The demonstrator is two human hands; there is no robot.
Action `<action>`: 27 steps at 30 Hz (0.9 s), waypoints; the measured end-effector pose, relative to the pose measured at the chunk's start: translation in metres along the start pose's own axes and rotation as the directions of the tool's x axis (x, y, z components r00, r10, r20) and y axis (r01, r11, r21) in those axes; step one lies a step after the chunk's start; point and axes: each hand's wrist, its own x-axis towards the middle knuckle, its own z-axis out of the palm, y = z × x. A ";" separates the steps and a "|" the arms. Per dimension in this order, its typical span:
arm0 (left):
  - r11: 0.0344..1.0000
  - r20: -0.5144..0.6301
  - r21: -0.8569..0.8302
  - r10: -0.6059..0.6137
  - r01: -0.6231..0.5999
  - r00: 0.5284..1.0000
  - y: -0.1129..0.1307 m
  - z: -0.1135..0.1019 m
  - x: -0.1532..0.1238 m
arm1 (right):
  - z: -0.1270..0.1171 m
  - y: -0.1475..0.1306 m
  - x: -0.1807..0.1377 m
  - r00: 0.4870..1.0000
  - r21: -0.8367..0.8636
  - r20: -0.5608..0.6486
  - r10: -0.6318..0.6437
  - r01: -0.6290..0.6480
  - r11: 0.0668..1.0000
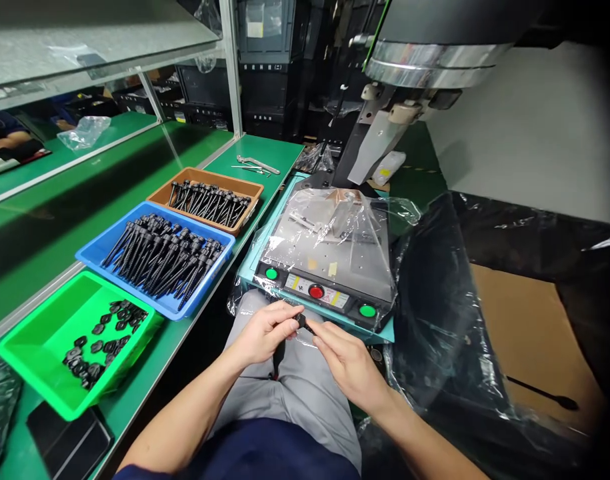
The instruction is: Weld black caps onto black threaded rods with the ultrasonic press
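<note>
My left hand (pixel 267 331) and my right hand (pixel 347 360) meet over my lap, just in front of the machine's button panel. Both pinch a small black part (pixel 301 322) between their fingertips; a long black stem (pixel 278 357) hangs down from the left hand. The fingers of both hands are closed on it. To my left stand a green tray (pixel 45 340) with several small black caps, a blue tray (pixel 97 248) full of long black screw-like parts, and a brown tray (pixel 165 193) with more of them.
A press machine (pixel 335 260) wrapped in clear plastic has two green buttons and a red button (pixel 315 291). Metal tweezers (pixel 257 164) lie on the green bench. A cardboard box lined with black plastic (pixel 525 327) is at right. A dark phone (pixel 67 443) lies near the green tray.
</note>
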 end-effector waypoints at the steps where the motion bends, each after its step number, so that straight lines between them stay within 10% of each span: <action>1: 1.000 0.002 0.004 -0.005 0.005 1.000 -0.002 0.000 0.001 | 0.002 0.001 0.000 1.000 0.026 -0.001 0.024 -0.024 0.999; 10: 0.985 -0.030 0.137 0.111 -0.106 0.993 -0.011 0.019 0.016 | 0.024 0.005 0.005 0.890 0.603 0.104 0.443 -0.411 0.684; 14: 0.987 -0.063 -0.084 -0.139 0.134 0.988 -0.047 0.041 0.002 | 0.038 0.023 -0.020 0.777 0.743 0.079 0.624 -0.463 0.483; 17: 0.713 -0.029 -0.472 -0.600 0.518 0.799 -0.094 0.054 -0.014 | 0.048 0.037 -0.055 0.669 0.730 0.146 0.728 -0.570 0.378; 20: 0.370 0.082 -0.697 -0.810 0.615 0.580 -0.136 0.060 -0.018 | 0.059 0.041 -0.088 0.587 0.698 0.257 0.768 -0.662 0.272; 27: 0.418 -0.141 -0.864 -0.736 0.281 0.662 -0.156 0.060 0.025 | 0.101 0.041 -0.108 0.575 0.666 0.479 0.664 -0.730 0.152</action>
